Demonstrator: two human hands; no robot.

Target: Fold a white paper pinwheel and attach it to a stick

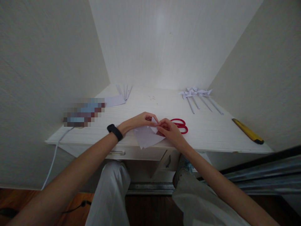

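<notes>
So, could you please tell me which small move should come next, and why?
Perhaps press the raised flap of the paper inward: the left hand and right hand meet around it, and the pinwheels behind seem similarly folded.

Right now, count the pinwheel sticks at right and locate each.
4: the leftmost stick, the second stick beside it, the third stick right of that, and the rightmost stick nearest the right wall. The overlapping paper heads may hide more.
</notes>
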